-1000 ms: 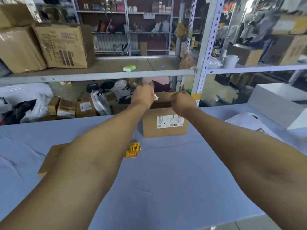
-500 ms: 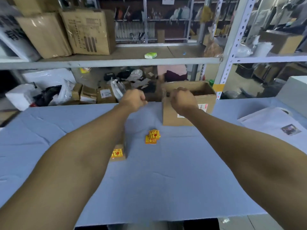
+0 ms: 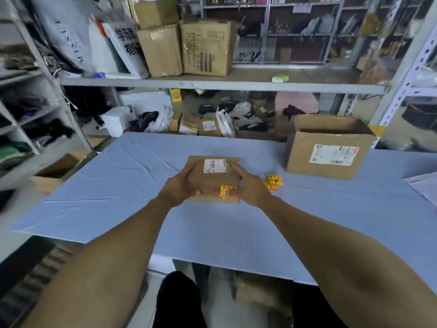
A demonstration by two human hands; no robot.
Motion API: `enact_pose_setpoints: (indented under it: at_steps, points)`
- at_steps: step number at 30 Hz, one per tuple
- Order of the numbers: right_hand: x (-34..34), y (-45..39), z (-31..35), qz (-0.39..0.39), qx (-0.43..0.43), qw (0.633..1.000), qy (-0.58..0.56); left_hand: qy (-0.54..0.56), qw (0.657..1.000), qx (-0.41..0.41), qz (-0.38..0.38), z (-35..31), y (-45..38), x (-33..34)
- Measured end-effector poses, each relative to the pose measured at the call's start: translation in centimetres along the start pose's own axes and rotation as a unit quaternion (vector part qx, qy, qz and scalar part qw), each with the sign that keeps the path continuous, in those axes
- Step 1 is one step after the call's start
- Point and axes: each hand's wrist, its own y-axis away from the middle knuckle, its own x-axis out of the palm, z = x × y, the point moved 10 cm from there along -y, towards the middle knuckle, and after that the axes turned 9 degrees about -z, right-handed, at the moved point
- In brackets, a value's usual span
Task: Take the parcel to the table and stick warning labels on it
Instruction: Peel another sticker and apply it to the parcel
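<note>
While both hands grip the parcel [image 3: 214, 178] at the middle of the blue counter [image 3: 118, 185], the left hand [image 3: 180, 188] clasping its 9 o'clock edge and the right hand [image 3: 248, 188] its 3 o'clock edge, one yellow warning label [image 3: 228, 191] sits on the near top face, partly under the right thumb. A thumb dragging across it could, I judge, crease it or lift a corner. The spare labels [image 3: 273, 182] lie just beside the right hand at 3 o'clock; a careless sweep might scatter them. The open carton [image 3: 328, 147] at 2 o'clock stands well apart.
</note>
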Motion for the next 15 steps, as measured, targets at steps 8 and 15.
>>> enact_pose_setpoints:
  at_steps: [8,15]
  points:
    - [-8.7,4.5,-2.4,-0.100,-0.006,0.995,0.021,0.049,0.995,0.069,-0.046,-7.8,2.6,1.5]
    - [-14.6,11.1,-6.9,-0.162,0.023,0.986,0.021,0.007,0.994,0.103,-0.033,-13.9,7.0,6.6]
